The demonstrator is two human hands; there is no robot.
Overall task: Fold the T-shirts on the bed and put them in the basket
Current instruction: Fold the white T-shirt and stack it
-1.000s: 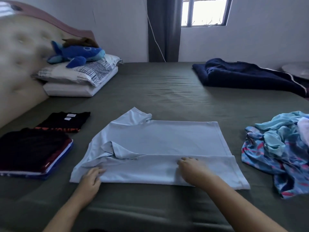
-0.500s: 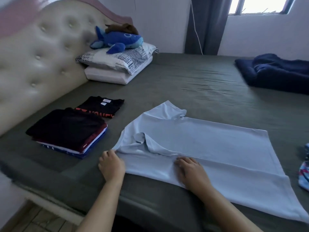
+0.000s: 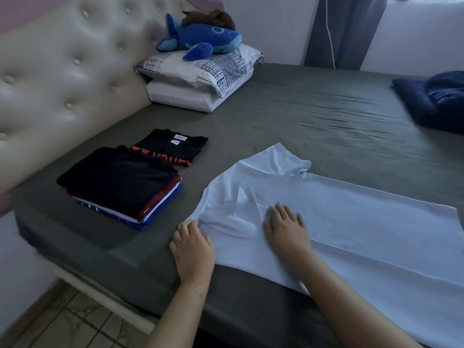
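Both hands are down on a pale blue T-shirt (image 3: 351, 234) spread across the near side of the bed (image 3: 288, 116). The left hand (image 3: 192, 247) sits at the shirt's near left edge, by the shoulder; its fingers are curled at the hem of the cloth, and the fabric bunches into small creases just beyond the knuckles, though whether it truly pinches the cloth cannot be told from this angle. The right hand (image 3: 286, 229) lies flat on the shirt with fingers spread and straight, pressing the fabric near the folded-in sleeve. The shirt's near long side has been turned over, leaving a straight seam line running away to the right. Its far sleeve sticks out toward the middle of the bed.

To the left of the shirt, apart from it, is a stack of folded shirts (image 3: 120, 184), black on top with red, white and blue layers showing at the edge. Just behind the stack, touching or nearly touching it, lies a single folded black shirt (image 3: 173, 149) with red lettering and a neck label.

Farther back, against the padded cream headboard (image 3: 62, 71), two pillows (image 3: 200, 79) are piled, with a blue plush whale (image 3: 203, 41) on top. A dark blue blanket (image 3: 434, 104) lies at the far right. A grey curtain (image 3: 344, 31) hangs at the wall.
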